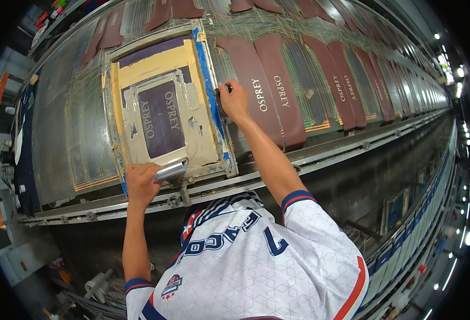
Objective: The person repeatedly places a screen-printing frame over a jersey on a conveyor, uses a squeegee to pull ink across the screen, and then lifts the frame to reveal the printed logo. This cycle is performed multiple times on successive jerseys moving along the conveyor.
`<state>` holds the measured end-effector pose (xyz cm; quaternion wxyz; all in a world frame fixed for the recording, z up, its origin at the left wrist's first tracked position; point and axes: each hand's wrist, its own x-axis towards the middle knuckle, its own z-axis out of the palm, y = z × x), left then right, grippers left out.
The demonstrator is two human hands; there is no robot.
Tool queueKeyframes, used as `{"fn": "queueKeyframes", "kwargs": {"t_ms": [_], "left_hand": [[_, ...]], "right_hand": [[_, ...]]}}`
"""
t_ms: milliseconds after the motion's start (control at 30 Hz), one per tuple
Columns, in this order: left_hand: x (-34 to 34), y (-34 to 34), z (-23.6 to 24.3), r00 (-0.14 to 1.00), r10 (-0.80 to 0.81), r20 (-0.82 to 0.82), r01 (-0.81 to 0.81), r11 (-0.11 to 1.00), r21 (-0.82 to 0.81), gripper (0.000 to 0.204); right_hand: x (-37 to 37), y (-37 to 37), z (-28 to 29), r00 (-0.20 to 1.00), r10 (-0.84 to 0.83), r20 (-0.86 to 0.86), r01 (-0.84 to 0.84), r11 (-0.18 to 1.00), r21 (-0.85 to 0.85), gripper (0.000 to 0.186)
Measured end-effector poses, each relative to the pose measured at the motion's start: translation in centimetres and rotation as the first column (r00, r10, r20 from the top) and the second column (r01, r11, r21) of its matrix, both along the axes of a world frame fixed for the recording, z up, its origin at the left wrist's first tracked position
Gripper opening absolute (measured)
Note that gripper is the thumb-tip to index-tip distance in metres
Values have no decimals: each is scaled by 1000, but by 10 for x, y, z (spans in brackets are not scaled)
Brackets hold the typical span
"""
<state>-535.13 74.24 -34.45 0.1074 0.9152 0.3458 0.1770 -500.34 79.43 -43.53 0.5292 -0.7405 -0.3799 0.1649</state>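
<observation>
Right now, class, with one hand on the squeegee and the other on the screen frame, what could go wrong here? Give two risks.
1. The left hand holds the squeegee at the near edge of the frame, beside wet ink; ink could smear onto the fingers or the table.
2. The right hand grips the frame right beside freshly printed maroon pieces; a slip might shift the frame or smudge them.
</observation>
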Motion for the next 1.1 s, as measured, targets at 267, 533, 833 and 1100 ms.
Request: {"fn": "queueKeyframes", "kwargs": {"t_ms": [267, 533, 833, 1100], "left_hand": [[-33, -6, -32, 997, -62, -38, 61, 998, -27, 42], [-8, 66, -42, 998, -41, -53, 45, 997, 67, 42], [47, 259, -23, 997, -66, 47, 72, 990, -124, 19], [65, 309, -39, 999, -10, -44, 0, 977, -214, 17]], "right_hand": [[-18, 13, -20, 1000, -25, -2, 25, 991, -132, 29], [3, 12, 8, 973, 181, 143, -77, 840, -537, 35], [-49, 122, 93, 616, 782, 101, -770, 624, -136, 43], [-78, 195, 50, 513, 817, 262, -608, 562, -561, 24]]}}
